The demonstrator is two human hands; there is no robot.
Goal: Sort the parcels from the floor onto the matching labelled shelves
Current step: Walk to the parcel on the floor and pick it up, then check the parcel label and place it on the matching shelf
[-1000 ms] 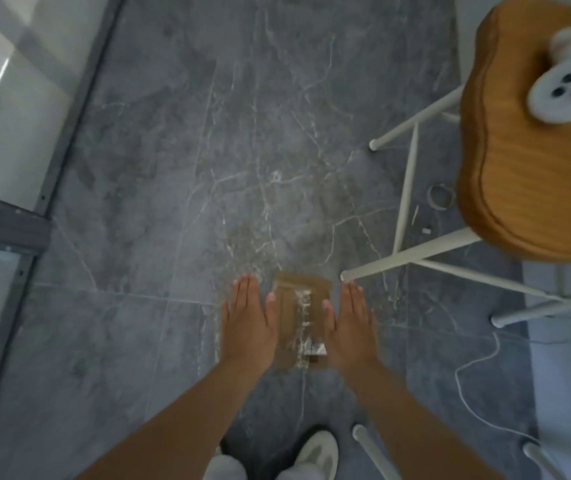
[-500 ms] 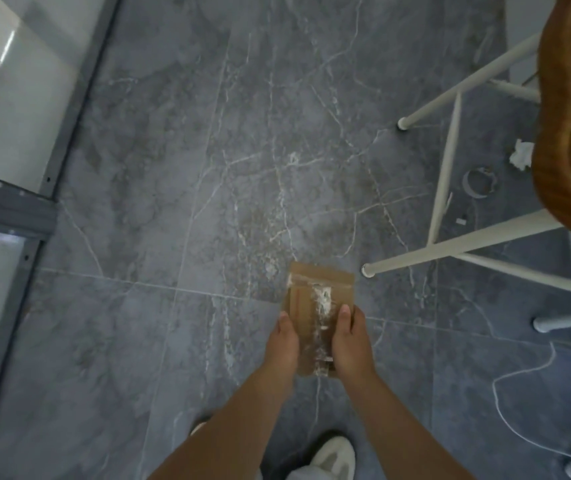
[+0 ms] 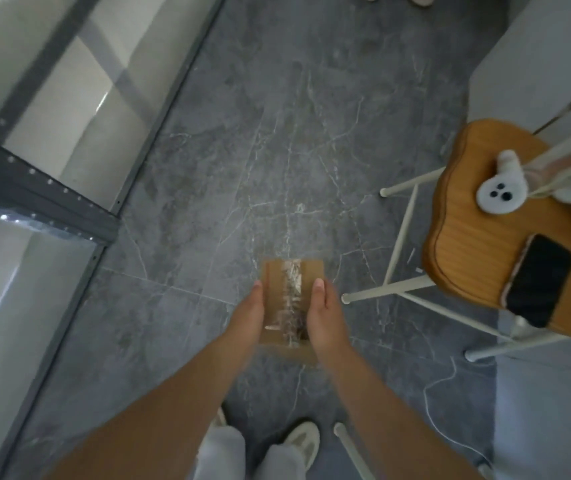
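At the bottom of the view stand the person's light trousers (image 3: 242, 455) and pale shoes (image 3: 303, 441) on the grey marbled floor (image 3: 242, 150). Both bare forearms reach forward from there. The left hand (image 3: 247, 315) and the right hand (image 3: 325, 315) press flat against the two long sides of a small brown cardboard parcel (image 3: 282, 289), thumbs lying along its top edges; the fingers are wrapped under or down the sides, out of sight, so both hands are closed on the parcel. It sits between the palms in front of the feet; whether it is already clear of the floor I cannot tell. A strip of shiny clear tape (image 3: 291, 292) runs down the middle of its top.

Judging by its size and the easy two-palm hold, the parcel is probably light and stiff enough to keep its shape. The tape looks slick, so the bare cardboard sides are the better place to grip, and squeezing from both long sides as now should carry it safely.

To the right stands a wooden stool (image 3: 467, 237) on white legs, with a dark phone (image 3: 537, 282) and a white plush toy (image 3: 500, 194) on its seat, and a thin white cord (image 3: 438, 379) lies on the floor beside it. Far left is a grey metal shelf frame (image 3: 34, 199) with pale panels; no labels can be read
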